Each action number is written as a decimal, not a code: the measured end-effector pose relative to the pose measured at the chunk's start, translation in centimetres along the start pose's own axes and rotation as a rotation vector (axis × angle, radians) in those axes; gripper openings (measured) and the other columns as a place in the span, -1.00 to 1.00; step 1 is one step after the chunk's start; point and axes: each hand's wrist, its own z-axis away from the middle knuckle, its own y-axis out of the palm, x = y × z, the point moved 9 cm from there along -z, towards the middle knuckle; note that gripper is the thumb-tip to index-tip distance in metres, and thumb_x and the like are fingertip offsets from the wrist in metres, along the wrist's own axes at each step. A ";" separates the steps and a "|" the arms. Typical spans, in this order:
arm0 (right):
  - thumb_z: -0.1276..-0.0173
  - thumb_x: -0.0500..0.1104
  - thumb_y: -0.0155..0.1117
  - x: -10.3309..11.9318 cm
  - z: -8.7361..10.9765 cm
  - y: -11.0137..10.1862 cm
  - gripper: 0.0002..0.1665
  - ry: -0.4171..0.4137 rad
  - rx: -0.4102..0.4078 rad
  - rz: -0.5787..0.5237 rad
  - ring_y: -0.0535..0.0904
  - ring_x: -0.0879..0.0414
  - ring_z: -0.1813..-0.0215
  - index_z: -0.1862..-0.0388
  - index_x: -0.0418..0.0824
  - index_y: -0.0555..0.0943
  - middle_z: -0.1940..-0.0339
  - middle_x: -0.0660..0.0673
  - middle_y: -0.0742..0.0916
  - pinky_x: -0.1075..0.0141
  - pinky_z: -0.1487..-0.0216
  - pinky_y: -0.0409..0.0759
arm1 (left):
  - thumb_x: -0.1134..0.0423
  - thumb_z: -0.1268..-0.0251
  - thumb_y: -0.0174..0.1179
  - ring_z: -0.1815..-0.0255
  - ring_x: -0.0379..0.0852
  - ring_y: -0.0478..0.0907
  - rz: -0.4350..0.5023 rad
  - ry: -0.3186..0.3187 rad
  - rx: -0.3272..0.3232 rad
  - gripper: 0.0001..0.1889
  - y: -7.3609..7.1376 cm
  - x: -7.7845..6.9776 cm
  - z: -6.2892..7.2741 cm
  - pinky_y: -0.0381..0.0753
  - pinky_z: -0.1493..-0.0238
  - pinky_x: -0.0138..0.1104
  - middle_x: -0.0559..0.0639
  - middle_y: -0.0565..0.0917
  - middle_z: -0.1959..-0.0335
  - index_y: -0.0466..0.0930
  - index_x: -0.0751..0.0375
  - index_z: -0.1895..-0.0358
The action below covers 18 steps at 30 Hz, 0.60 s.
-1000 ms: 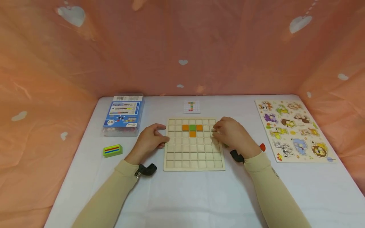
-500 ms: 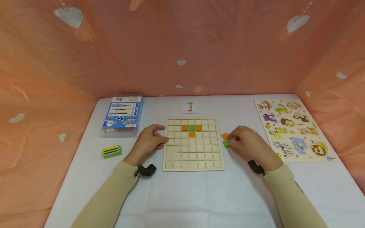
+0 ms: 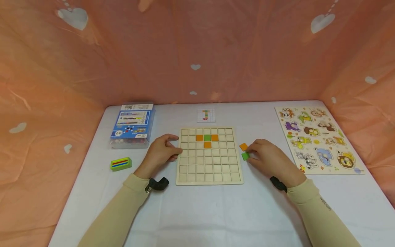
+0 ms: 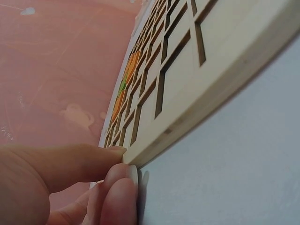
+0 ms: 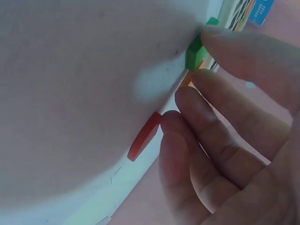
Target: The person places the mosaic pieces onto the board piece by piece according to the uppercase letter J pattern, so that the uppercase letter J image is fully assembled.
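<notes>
A pale wooden grid board (image 3: 208,168) lies mid-table, with three orange tiles and a green tile set in a T near its top. At its left edge, my left hand (image 3: 162,149) holds the rim, the thumb (image 4: 105,154) over the edge and curled fingers against the side. Right of the board, thumb and index finger of my right hand (image 3: 268,157) pinch a loose green tile (image 3: 245,156) that lies on the table. An orange tile (image 3: 243,146) lies just beyond it. A red piece (image 5: 144,137) sits by the other fingers in the right wrist view, hidden from the head view.
Behind the board lies a small pattern card (image 3: 206,115) with a J shape. A blue boxed set (image 3: 134,123) and a green striped block (image 3: 121,164) are at the left. An animal puzzle board (image 3: 321,140) occupies the right side of the white table.
My right hand has left the board's right edge and moved right to the loose tiles, uncovering the orange and green ones. My left hand has stayed at the board's left edge.
</notes>
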 end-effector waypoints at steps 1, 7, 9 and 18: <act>-0.36 -0.21 0.52 0.1 0.0 0.0 -0.77 -0.004 -0.001 -0.002 0.70 -0.11 -0.11 0.04 -0.24 0.82 0.04 -0.13 0.79 -0.09 -0.27 0.69 | 0.33 -0.30 0.48 0.48 -0.18 0.67 -0.001 -0.001 -0.001 -0.40 0.0 0.0 0.0 0.77 0.33 -0.38 0.07 0.67 0.31 0.56 0.19 -0.41; -0.36 -0.21 0.54 0.2 -0.1 0.1 -0.77 -0.014 0.004 0.007 0.70 -0.12 -0.12 0.03 -0.24 0.83 0.02 -0.14 0.80 -0.09 -0.27 0.70 | 0.29 -0.31 0.49 0.45 -0.16 0.68 -0.001 -0.011 -0.002 -0.40 0.0 0.1 -0.2 0.78 0.32 -0.37 0.09 0.67 0.28 0.56 0.16 -0.41; -0.37 -0.20 0.54 0.1 -0.1 0.0 -0.77 -0.015 0.004 0.014 0.70 -0.10 -0.10 0.03 -0.23 0.83 0.04 -0.12 0.80 -0.08 -0.26 0.70 | 0.29 -0.31 0.49 0.45 -0.16 0.68 -0.003 -0.010 -0.002 -0.40 0.1 0.1 -0.2 0.78 0.32 -0.37 0.09 0.67 0.28 0.56 0.16 -0.42; -0.40 -0.15 0.55 0.9 -1.2 -0.5 -0.80 -0.026 -0.015 -0.019 0.68 -0.02 -0.02 0.08 -0.21 0.82 0.07 -0.07 0.79 0.00 -0.17 0.71 | 0.30 -0.32 0.49 0.45 -0.15 0.68 -0.001 -0.003 -0.002 -0.41 0.0 0.2 0.0 0.77 0.32 -0.37 0.09 0.67 0.29 0.57 0.17 -0.41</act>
